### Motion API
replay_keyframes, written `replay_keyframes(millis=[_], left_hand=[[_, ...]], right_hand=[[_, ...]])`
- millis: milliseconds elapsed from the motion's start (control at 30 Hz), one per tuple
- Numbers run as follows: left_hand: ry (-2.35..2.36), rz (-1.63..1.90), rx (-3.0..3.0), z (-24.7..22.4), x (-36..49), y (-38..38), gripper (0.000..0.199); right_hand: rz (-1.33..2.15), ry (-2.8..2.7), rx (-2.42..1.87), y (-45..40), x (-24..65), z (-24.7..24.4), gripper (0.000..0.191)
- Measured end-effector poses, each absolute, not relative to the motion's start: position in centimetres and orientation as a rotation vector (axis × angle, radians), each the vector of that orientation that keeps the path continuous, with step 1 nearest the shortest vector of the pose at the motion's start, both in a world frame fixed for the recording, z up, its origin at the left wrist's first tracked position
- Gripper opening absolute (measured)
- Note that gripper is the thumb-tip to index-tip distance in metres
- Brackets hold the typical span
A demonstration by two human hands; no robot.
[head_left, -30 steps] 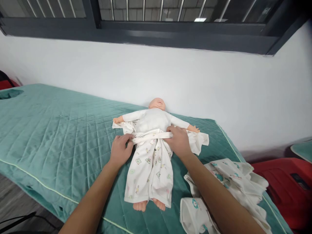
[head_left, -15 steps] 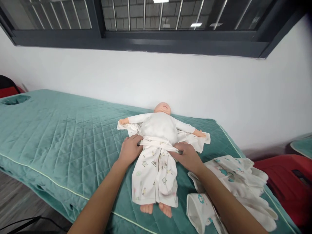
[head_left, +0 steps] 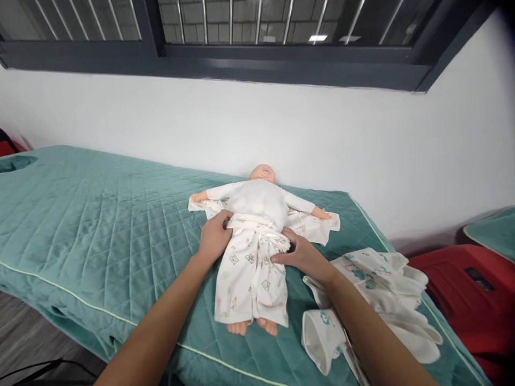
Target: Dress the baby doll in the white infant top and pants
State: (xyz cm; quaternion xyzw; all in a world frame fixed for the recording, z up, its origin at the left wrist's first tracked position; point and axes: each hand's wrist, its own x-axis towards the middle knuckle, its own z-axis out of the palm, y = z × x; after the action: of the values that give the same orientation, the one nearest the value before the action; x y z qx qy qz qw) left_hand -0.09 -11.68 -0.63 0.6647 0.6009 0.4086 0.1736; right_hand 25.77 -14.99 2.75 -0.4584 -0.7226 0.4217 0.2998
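A baby doll (head_left: 257, 201) with a soft white body lies on its back, head toward the wall and arms spread. It wears white printed trousers (head_left: 249, 273), bunched at the waist, with its bare feet showing below the hems. My left hand (head_left: 215, 236) pinches the waistband at the doll's hip on the left. On the other side, my right hand (head_left: 303, 257) has thumb and fingers apart, the thumb resting on the trouser front and the fingertips by the waistband. A white printed garment (head_left: 316, 228) is spread flat beneath the doll's back and arms.
The doll lies on a green quilted bed (head_left: 120, 230) against a white wall. Crumpled white baby clothes (head_left: 378, 300) with teal prints lie at the right, under my right forearm. Beyond the bed's right edge stands a red chair (head_left: 466, 289). A barred window (head_left: 257, 32) is above.
My right hand has loosened from the waistband, and its thumb now lies lower on the trouser front. My left hand stays at the waistband. The view has shifted slightly.
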Motion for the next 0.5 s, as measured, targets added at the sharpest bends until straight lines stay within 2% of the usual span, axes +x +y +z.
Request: replay_keyframes(millis=[200, 367, 500], left_hand=[[1.790, 1.156, 1.983, -0.6, 0.8, -9.0, 0.024], [1.806, 1.161, 1.983, -0.6, 0.8, -8.3, 0.023], [1.758, 1.223, 1.948, -0.9, 0.4, -11.9, 0.019]], right_hand=[[0.848, -1.856, -1.257, -14.1, 24.8, 1.8, 0.032], [0.432, -1.858, -1.340, -13.1, 24.5, 0.2, 0.026], [0.100, -1.845, -1.380, -13.3, 24.5, -0.4, 0.028]])
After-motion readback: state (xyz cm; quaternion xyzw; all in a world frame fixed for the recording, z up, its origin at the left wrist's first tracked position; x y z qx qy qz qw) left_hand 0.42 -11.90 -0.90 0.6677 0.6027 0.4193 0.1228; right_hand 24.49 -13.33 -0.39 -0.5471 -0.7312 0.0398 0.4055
